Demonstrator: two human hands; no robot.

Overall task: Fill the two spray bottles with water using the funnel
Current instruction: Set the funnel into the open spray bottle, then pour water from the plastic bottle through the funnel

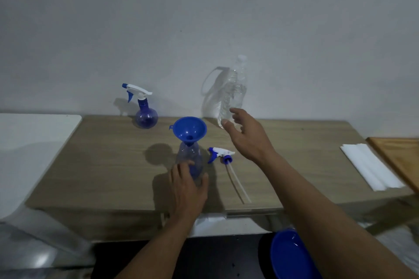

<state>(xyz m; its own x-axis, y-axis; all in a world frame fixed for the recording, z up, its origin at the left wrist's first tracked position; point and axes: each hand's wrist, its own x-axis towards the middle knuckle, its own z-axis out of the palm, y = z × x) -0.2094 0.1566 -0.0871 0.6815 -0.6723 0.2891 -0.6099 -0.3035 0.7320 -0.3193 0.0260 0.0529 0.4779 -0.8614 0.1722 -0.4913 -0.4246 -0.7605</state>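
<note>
Blue funnel (190, 130) upright in neck of open spray bottle (189, 158), mid wooden table (102, 165); left hand (187, 188) gripping bottle's lower body. Right hand (247, 136) spread, holding nothing, just before clear water bottle (233, 93). Detached trigger sprayer (221, 154) flat between hands, nozzle left, tube toward near edge. Capped second spray bottle (145, 108) rear left, nozzle left.

The left hand (188, 190) and the right hand (247, 138) are bare, and so are both wrists. Both forearms are bare skin all the way down to the picture's lower edge. The right thumb shows a short nail. Dim light and blur hide any finer detail.
</note>
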